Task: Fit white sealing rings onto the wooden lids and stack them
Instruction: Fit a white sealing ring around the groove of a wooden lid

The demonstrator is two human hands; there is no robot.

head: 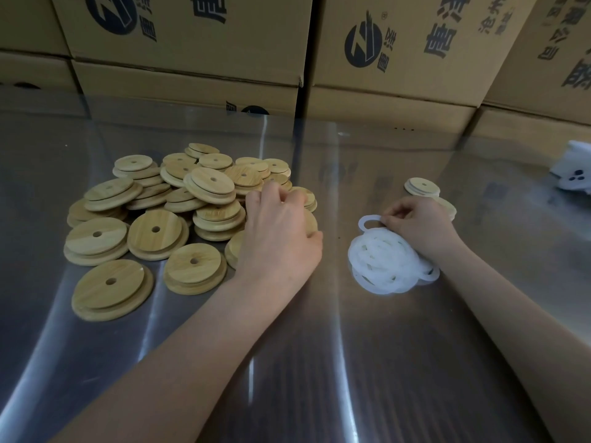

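Left hand: the left hand (281, 228) is at the right edge of the pile of wooden lids (166, 241). Its fingers and thumb curl round one wooden lid (312, 220) and grip it. The hand hides most of that lid.
Right hand: the right hand (419, 227) pinches one white sealing ring (360, 222) with its fingertips. The ring pokes out to the left of the hand.
Ring heap: the other white rings (383, 260) lie in a loose heap on the metal table (319, 362), just under the right hand.
Done lids: a small stack of lids (422, 187) sits behind the right hand. I cannot tell if those lids have rings on them.
Step now: I think this is the start of one more lid, with a lid in one hand and a ring in the other.
How to do it well: lift just one lid, not two stuck together. Pull the ring free so no other ring comes along. Hold the lid with the small round step facing up. Hook the ring over one side of the step, then stretch it round until it lies flat all the way.
Watch out: the rings are soft and tangle fast. A twisted ring will not sit flat, so the stack may wobble.
Behind: cardboard boxes (399, 43) stand along the back of the table.
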